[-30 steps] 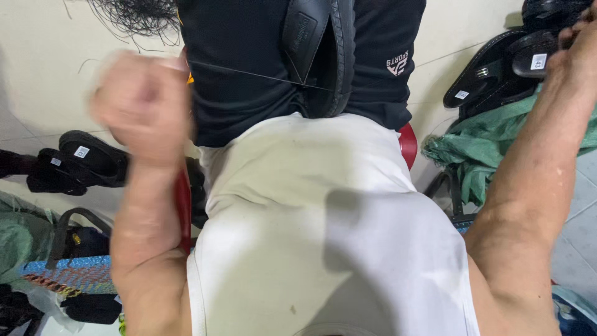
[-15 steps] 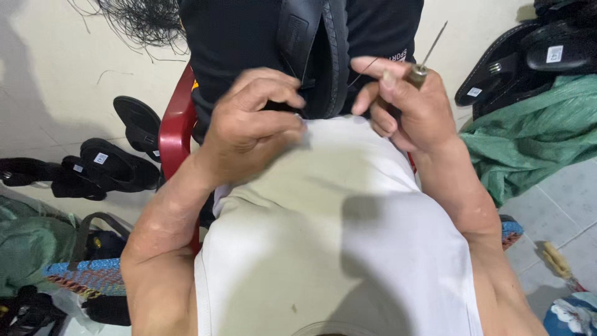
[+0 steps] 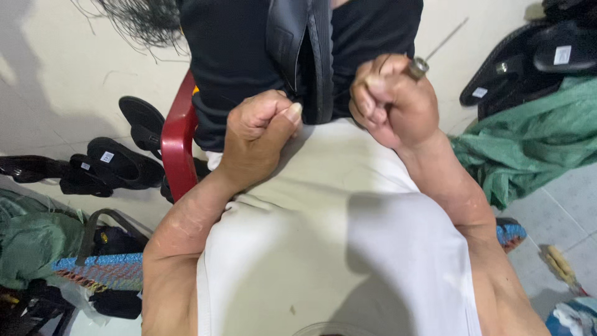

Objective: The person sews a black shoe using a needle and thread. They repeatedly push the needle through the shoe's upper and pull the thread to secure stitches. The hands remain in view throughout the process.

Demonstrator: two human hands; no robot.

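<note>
A black sandal (image 3: 305,56) stands sole-edge up between my knees, against my dark trousers. My left hand (image 3: 258,134) is closed in a fist just left of the sandal's lower end, the thumb touching it, apparently pinching a thin thread. My right hand (image 3: 392,102) is closed on a stitching awl (image 3: 420,65), whose metal collar and thin needle stick up and to the right. A fine thread runs from the sandal toward my right hand. My white shirt fills the lower middle of the view.
A red plastic chair edge (image 3: 177,140) shows at left. Black sandals (image 3: 118,165) lie on the floor at left, more black sandals (image 3: 528,56) at upper right. A green cloth (image 3: 535,137) is heaped at right, bags (image 3: 37,242) at lower left.
Both hands, spread wide apart a second ago, have come together at the sandal. My right hand has clenched and turned, still holding the awl; my left hand dropped slightly.
</note>
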